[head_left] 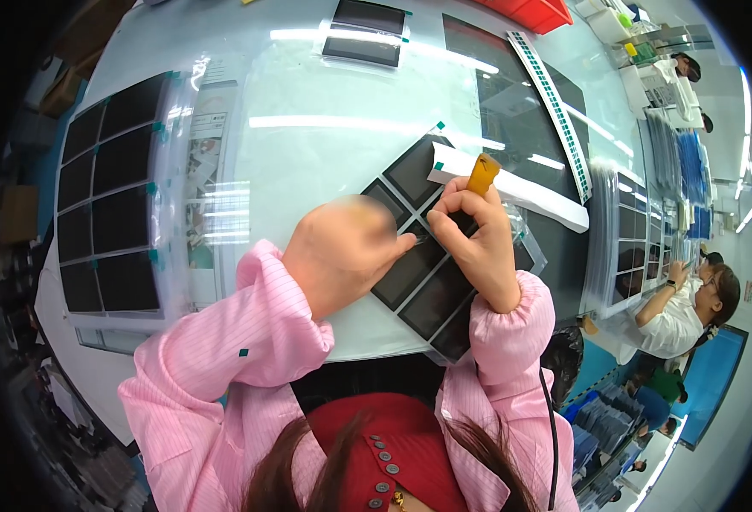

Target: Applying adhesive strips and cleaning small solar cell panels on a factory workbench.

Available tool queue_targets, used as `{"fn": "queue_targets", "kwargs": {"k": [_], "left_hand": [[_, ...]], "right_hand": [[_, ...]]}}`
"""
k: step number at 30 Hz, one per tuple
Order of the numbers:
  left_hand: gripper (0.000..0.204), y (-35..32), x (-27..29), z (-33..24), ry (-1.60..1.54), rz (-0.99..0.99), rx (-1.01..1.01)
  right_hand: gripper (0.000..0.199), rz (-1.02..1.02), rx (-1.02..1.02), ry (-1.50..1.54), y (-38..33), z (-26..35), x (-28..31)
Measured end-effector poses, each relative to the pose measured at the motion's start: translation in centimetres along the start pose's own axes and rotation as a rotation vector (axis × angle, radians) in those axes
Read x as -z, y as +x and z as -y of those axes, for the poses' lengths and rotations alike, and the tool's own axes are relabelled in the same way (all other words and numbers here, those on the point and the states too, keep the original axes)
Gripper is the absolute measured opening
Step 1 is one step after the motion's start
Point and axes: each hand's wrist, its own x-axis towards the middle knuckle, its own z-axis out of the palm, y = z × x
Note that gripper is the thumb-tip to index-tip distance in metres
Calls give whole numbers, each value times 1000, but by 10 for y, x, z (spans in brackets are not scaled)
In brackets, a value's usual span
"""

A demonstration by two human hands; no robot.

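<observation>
A clear sheet of dark rectangular panels point(431, 307) lies at a slant on the table, under both my hands. My left hand point(337, 252) is closed, thumb tip close to the panels' middle; part of it is blurred, and what its fingers hold cannot be made out. My right hand point(482, 243) has its thumb and forefinger pinched together above the panels. A flat yellow tool point(483, 175) sticks up from its fingers. Just beyond it, a white curling strip point(512, 188) lies across the sheet's far edge. A small green sticker point(243, 352) clings to my left sleeve.
Stacked panel sheets point(124, 192) with green tabs lie at the left. Two dark panels point(363, 34) lie at the far side. A strip of green stickers point(551, 107) rests on a dark sheet at right, near a red bin point(529, 10). A co-worker point(691, 307) sits farther right.
</observation>
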Motion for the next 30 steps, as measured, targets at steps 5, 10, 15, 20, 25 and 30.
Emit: {"fn": "queue_targets", "kwargs": {"k": [5,10,15,20,25,30], "left_hand": [[23,1,0,0,2,-1,4],[23,3,0,-1,-1,-6,4],[18,3,2,-3,7,7,15],[13,4,2,-3,11,5,18],[14,5,3,-3,7,6,18],[14,4,5,-2,-24,43,2]], "right_hand": [[12,82,28,-94,6,4,4],[13,133,49,-151,11,5,8],[13,135,35,-163,12,5,8],[12,137,20,-167,12,4,7],[11,109,70,-180,12,3,6],[12,86,124,-199,11,-1,4]]}}
